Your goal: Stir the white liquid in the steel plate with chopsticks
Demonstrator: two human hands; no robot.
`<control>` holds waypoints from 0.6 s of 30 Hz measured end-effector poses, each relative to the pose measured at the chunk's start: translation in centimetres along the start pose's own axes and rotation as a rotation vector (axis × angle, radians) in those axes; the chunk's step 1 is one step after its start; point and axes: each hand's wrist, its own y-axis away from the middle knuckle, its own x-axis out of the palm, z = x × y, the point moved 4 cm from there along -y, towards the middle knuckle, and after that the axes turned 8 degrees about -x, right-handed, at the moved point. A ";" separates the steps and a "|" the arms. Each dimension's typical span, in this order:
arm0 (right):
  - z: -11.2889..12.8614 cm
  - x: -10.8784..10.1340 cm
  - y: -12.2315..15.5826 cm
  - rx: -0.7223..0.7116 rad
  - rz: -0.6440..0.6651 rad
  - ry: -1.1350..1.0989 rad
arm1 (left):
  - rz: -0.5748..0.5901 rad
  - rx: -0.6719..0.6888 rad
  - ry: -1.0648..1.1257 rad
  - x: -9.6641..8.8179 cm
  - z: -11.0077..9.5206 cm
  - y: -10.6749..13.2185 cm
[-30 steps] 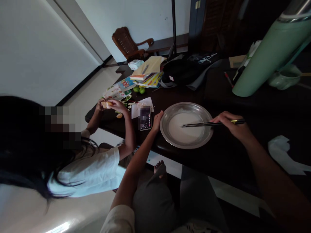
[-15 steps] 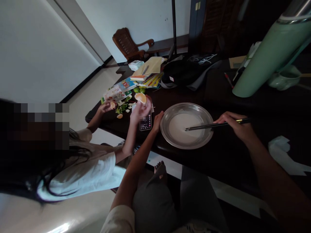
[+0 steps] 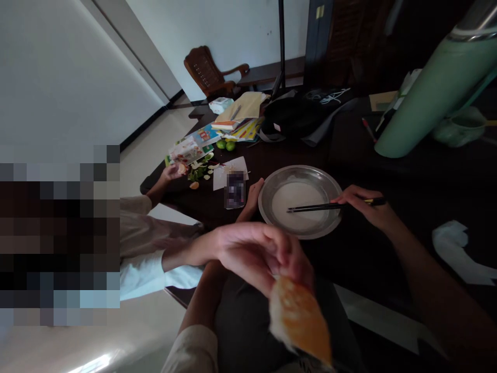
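My left hand [image 3: 255, 191] is against the left rim of a shallow metal bowl [image 3: 337, 217], gripping its edge; part of it is hidden. Inside lies a whitish, milky-looking layer [image 3: 297, 197]. My right hand [image 3: 361, 201] is closed around dark chopsticks [image 3: 316, 208], whose tips reach into the bowl. Another person's hand [image 3: 256, 254] stretches across in front of my left forearm and holds an orange segment [image 3: 301, 321] close to my body. That person's other hand [image 3: 173, 172] holds a piece of peeled fruit [image 3: 182, 168] over the table.
Left of the bowl lie a phone [image 3: 235, 190], a sheet of paper [image 3: 219, 177], peel scraps [image 3: 200, 170] and green citrus fruits [image 3: 225, 145]. Books [image 3: 202, 135] and a black bag [image 3: 295, 119] sit behind. A green flask [image 3: 423, 93], a cup [image 3: 458, 127] and crumpled tissue [image 3: 450, 243] are right.
The other person's near hand has swung from above the phone toward me, bringing the orange segment close. The chopstick tips have shifted slightly left in the bowl. My left hand stays at the rim.
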 end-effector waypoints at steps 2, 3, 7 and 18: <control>0.1 -0.3 0.0 -0.009 -0.036 0.042 | 0.153 0.024 -0.041 3.7 -0.8 -0.2; 0.1 -0.6 -0.1 -0.010 -0.068 0.069 | 0.168 -0.040 -0.050 4.9 -1.0 -0.5; 0.4 -0.9 -0.1 0.006 -0.099 0.092 | 0.171 -0.214 0.089 7.1 -1.4 -1.7; 0.9 -1.4 0.0 -0.031 -0.104 0.110 | 0.171 -0.073 -0.010 8.2 -3.0 -2.3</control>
